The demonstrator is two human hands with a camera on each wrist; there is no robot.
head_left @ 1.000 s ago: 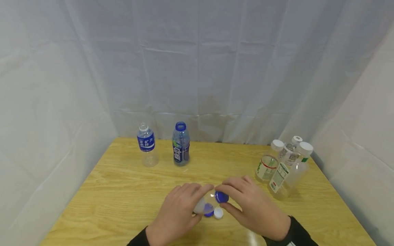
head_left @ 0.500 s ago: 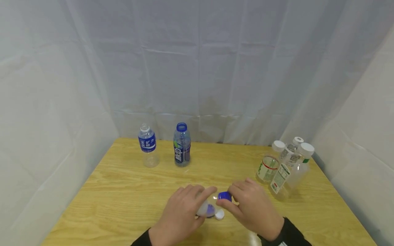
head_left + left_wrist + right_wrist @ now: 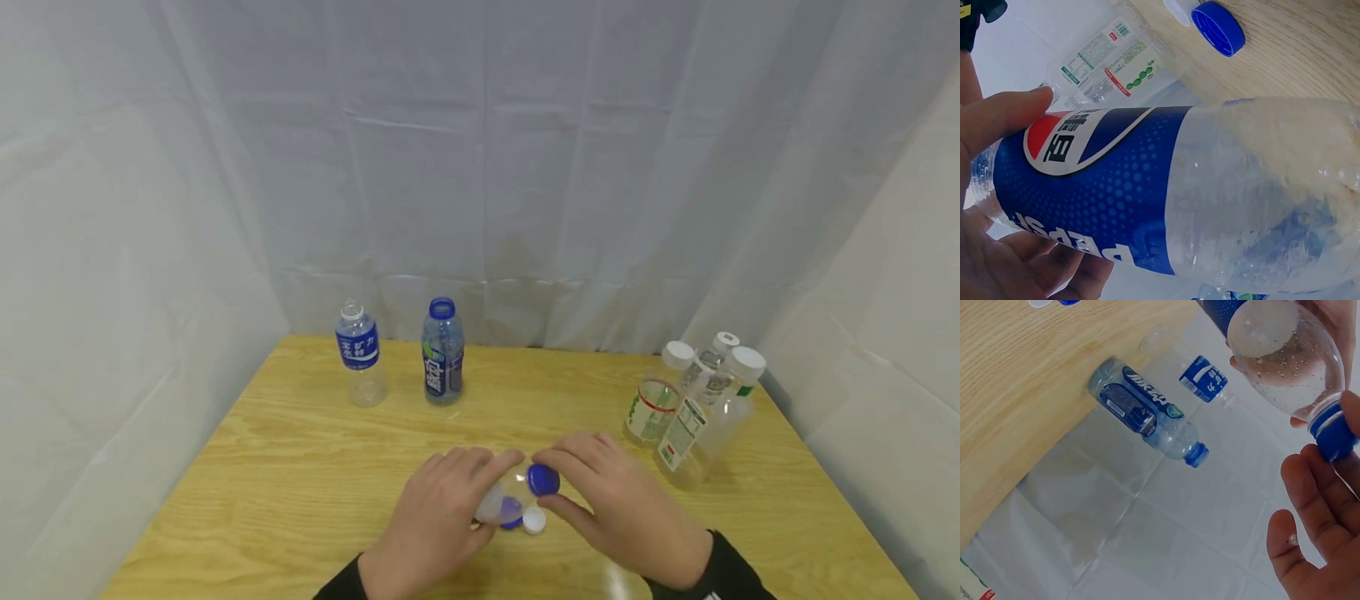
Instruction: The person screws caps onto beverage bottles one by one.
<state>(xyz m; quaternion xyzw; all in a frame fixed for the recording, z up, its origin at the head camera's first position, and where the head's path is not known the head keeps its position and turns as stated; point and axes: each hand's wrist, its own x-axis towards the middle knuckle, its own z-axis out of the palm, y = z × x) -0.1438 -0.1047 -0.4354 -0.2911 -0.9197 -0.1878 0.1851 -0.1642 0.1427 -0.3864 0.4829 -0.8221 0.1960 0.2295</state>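
Clear plastic is gripped in the left hand [image 3: 442,508]: a Pepsi bottle [image 3: 1116,175] with a blue label is held at a tilt over the table [image 3: 300,483], its neck turned toward the right hand [image 3: 611,508]. The bottle is wrapped by the left fingers, with the thumb laid along one side of the label and the other fingers curled round beneath. Whether its base touches the wood cannot be told, as much of the body is covered by that hand in the head view. On the neck sits a blue screw cap [image 3: 543,480], which is pinched between the thumb and fingers of the right hand, set only as far apart as the cap is wide; at least one finger is held away from it. Under the clear part of the bottle, a loose blue cap [image 3: 1218,28] is seen on the table, with a white cap [image 3: 534,521] just beside it. Farther back, a clear bottle with a blue band [image 3: 358,350] and a blue-tinted bottle [image 3: 442,362] are stood upright, open at the mouth. To the right, three white-capped bottles [image 3: 697,437] are grouped close together. Pale sheeting [image 3: 480,167] is hung behind the table and along both sides.
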